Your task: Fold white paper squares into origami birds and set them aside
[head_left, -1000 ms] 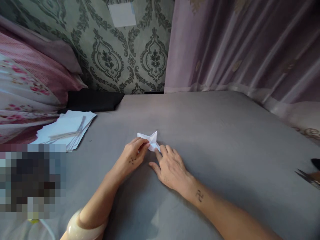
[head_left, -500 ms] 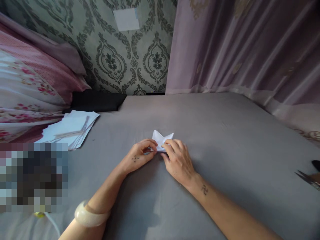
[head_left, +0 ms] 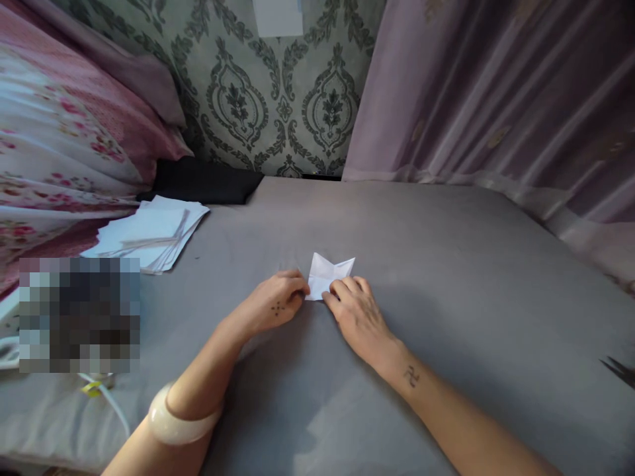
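A small piece of folded white paper (head_left: 322, 270) lies on the grey sheet, with two pointed corners sticking up away from me and a notch between them. My left hand (head_left: 282, 294) has its fingers curled together at the paper's lower left corner, seemingly pinching it. Over the lower right part, my right hand (head_left: 356, 307) bends its fingers onto the paper and hides that side. A pale bangle (head_left: 181, 420) circles my left forearm.
A stack of white paper (head_left: 149, 228) lies at the left, in front of a folded black cloth (head_left: 208, 182). Scissor tips (head_left: 618, 371) show at the right edge. A white cable (head_left: 112, 403) runs at lower left beside a blurred patch. Curtains and a patterned wall stand behind.
The view has tilted down and turned slightly left. My left fingers have drawn back to the paper's corner, baring more of it. The right hand stays on the paper, its thumb now tucked up against it.
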`<state>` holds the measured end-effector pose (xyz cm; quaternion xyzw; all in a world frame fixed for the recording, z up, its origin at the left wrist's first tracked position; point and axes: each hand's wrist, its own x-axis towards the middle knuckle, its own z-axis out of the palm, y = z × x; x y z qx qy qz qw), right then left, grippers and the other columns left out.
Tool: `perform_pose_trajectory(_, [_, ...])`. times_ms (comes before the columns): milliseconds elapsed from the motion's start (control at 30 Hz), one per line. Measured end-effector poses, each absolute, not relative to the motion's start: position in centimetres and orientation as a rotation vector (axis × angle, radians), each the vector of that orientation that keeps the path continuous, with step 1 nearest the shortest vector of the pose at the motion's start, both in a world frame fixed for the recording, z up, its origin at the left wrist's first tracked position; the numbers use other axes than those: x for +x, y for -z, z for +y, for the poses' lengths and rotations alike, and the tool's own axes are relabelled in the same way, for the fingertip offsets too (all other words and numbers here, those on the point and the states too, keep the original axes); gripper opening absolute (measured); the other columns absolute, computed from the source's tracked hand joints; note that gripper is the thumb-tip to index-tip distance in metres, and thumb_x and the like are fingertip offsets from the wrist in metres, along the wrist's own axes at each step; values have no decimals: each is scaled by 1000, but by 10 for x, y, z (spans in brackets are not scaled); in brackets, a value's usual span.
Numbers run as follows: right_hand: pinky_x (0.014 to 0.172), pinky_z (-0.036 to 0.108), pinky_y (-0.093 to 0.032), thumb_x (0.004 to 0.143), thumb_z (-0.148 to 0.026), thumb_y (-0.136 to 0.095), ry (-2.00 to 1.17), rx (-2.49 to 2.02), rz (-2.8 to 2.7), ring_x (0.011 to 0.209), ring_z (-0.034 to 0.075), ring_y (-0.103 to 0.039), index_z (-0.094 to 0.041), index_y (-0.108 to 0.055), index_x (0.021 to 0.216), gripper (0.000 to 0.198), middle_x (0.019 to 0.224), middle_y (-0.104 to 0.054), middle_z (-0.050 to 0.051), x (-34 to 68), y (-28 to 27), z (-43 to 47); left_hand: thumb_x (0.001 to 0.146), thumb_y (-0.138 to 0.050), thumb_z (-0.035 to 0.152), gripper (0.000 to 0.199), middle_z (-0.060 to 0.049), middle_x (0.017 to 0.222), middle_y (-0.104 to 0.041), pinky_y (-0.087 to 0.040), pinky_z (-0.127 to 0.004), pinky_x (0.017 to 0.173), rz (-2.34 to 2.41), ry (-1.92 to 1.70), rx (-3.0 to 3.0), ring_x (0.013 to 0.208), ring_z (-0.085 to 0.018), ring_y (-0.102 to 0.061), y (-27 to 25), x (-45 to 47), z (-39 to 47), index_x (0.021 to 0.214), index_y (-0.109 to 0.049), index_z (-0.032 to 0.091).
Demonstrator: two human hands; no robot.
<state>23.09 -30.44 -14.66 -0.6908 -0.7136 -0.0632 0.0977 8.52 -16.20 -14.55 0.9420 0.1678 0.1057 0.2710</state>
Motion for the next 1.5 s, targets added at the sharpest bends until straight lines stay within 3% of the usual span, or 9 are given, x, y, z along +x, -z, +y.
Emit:
perform_pose_trajectory(300, [80, 34, -34, 92, -25, -55, -42, -2071, -2080, 90, 20, -54, -18, -68, 82, 18, 84, -65, 4, 243, 134, -279, 75, -40, 7, 33, -3, 93, -66, -45, -24, 68, 480, -199, 2531, 75, -14, -60, 140, 80, -163, 84, -68, 21])
perform_pose_trajectory(733, [87, 37, -33, 86, -25, -57, -408, -2330, -2039, 87, 21, -61, -19, -67, 75, 16, 82, -71, 5, 242, 118, -249, 73, -47, 12, 25, -3, 86, -63, -44, -24, 65, 575, -161, 2404, 72, -14, -58, 148, 81, -159, 85, -69, 19])
perform_pose_trajectory(1033, [87, 36, -32, 86, -26, -58, -469, -2326, -2034, 87, 21, -63, -18, -68, 74, 18, 81, -72, 6, 244, 117, -246, 82, -52, 28, 17, -4, 82, -65, -40, -26, 62, 749, -94, 2357, 71, -16, -58, 145, 87, -167, 80, -65, 18])
perform_pose_trajectory(1233, [87, 36, -32, 85, -26, -59, -471, -2310, -2032, 86, 21, -64, -18, -68, 75, 16, 79, -72, 6, 246, 120, -246, 80, -50, 19, 10, -3, 78, -64, -38, -26, 62, 836, -124, 2357, 70, -16, -56, 149, 91, -171, 81, -59, 17])
perform_pose_trajectory(1367, [88, 36, -32, 85, -26, -59, -469, -2314, -2027, 90, 22, -64, -18, -69, 76, 15, 83, -72, 6, 245, 121, -245, 74, -47, 8, 18, 0, 71, -62, -38, -23, 59, 874, -111, 2246, 64, -13, -55, 142, 87, -165, 85, -58, 16])
perform_pose_trajectory(1500, [90, 36, -31, 86, -28, -59, -495, -2335, -2025, 94, 22, -63, -19, -69, 80, 15, 88, -73, 7, 246, 120, -245, 74, -47, 9, 19, 0, 70, -63, -40, -23, 60, 864, -148, 2246, 65, -14, -56, 130, 85, -164, 81, -64, 16])
